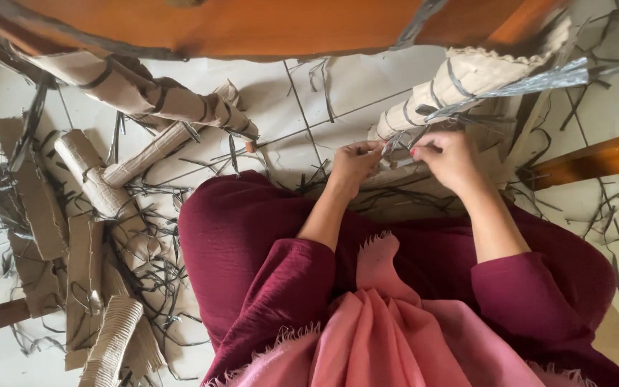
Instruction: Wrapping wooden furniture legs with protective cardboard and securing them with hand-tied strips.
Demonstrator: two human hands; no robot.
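My left hand [353, 163] and my right hand [449, 159] are close together at the lower end of a wooden leg wrapped in corrugated cardboard [460, 86]. Both pinch a thin grey plastic strap [398, 143] that binds the wrapping. A loose length of the shiny strap [539, 80] sticks out to the right of the leg. My dark red sleeves and a pink scarf [388, 337] fill the lower middle of the view.
An orange-brown wooden surface [252, 25] spans the top. Another cardboard-wrapped leg [145, 93] slants at upper left. Cardboard pieces [84, 251], rolled cardboard [112, 344] and several cut straps [152, 236] litter the tiled floor at left. A wooden rail [596, 158] lies at right.
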